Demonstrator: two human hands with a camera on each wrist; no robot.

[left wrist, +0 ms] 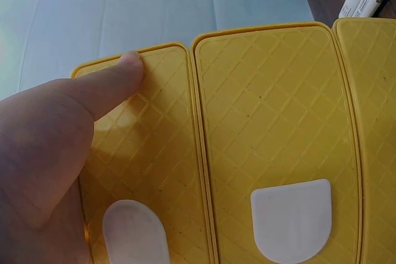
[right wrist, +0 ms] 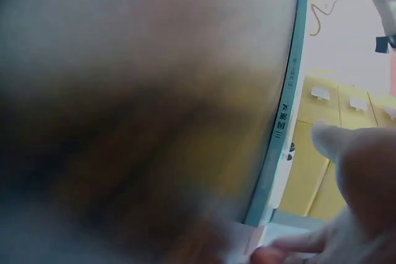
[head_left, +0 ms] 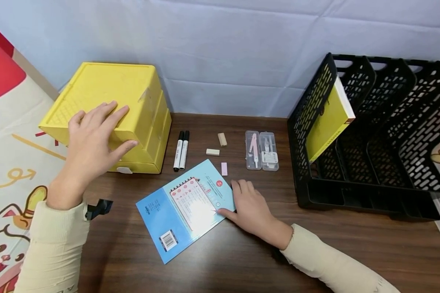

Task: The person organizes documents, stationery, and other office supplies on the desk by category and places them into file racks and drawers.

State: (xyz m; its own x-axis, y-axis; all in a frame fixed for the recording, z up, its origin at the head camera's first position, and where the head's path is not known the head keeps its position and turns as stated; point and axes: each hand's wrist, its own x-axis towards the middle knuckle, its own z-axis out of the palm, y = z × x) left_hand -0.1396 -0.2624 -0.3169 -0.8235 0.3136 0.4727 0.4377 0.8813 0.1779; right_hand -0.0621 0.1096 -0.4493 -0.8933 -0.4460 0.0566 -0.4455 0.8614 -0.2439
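In the head view my left hand rests on the front top edge of a yellow drawer box, fingers spread over the top. Its thumb lies against the box front in the left wrist view, above a white drawer handle. My right hand is at the right edge of a blue book lying flat and angled on the table. The thumb reaches over the book's near edge, while the other fingers lie loosely beside its right corner. The book's spine shows in the right wrist view, partly blurred.
Behind the book are two black-capped markers, several small eraser-like blocks and an open clear case holding a pink compass. At right stands a black file rack with a yellow book in its left slot.
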